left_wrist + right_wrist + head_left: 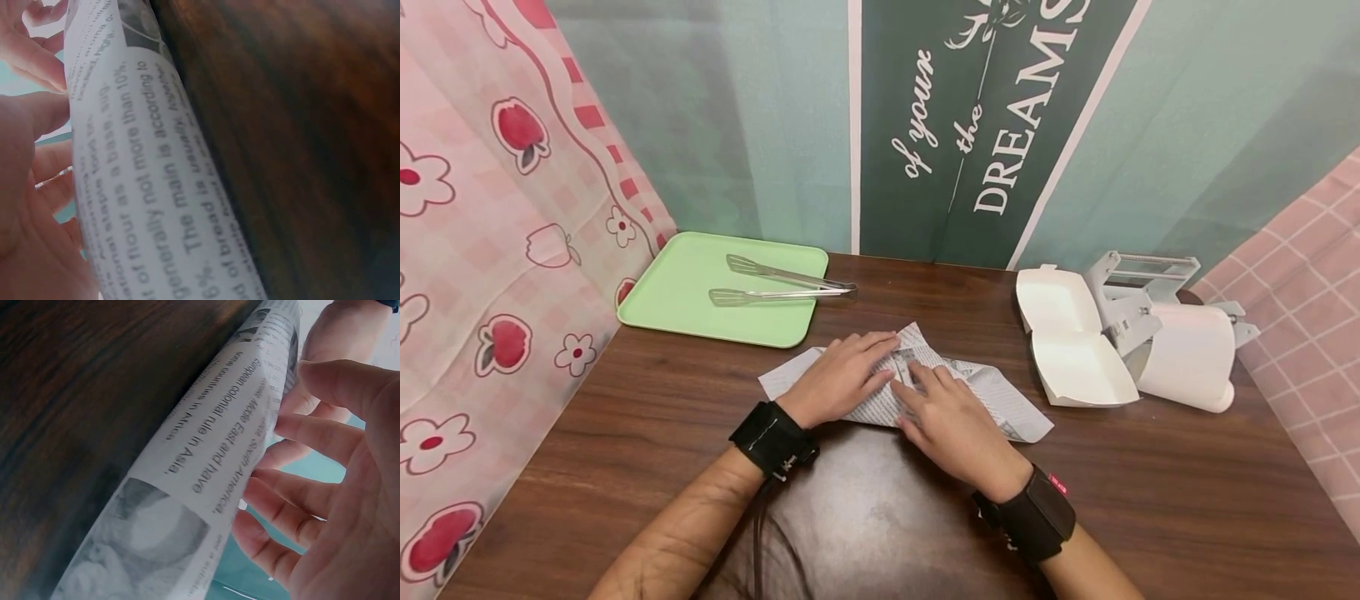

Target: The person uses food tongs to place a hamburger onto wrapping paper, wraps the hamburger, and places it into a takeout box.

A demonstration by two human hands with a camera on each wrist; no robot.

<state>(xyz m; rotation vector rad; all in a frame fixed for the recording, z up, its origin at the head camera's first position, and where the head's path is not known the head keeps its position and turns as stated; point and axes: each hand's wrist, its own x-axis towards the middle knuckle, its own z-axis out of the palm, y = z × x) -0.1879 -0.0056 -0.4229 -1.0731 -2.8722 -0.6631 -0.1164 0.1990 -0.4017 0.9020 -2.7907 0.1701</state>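
Observation:
A sheet of newsprint-patterned wrapping paper (1018,408) lies partly folded on the table, its corners spread to both sides and one pointing to the back. On its left part rests my left hand (842,379), palm down, fingers extended toward the middle. My right hand (951,421) presses the folded middle with its fingertips, close beside the left thumb. Printed text shows along the paper's rounded near edge (150,175) in the left wrist view. In the right wrist view, slightly bent fingers (269,547) touch the paper's upper side. Whether anything lies inside the fold is hidden.
Metal tongs (775,283) lie on a light green tray (662,308) at the back left. An open white takeaway box (1078,367) stands at the right, against a white device (1187,354). Curtains (760,125) border the table.

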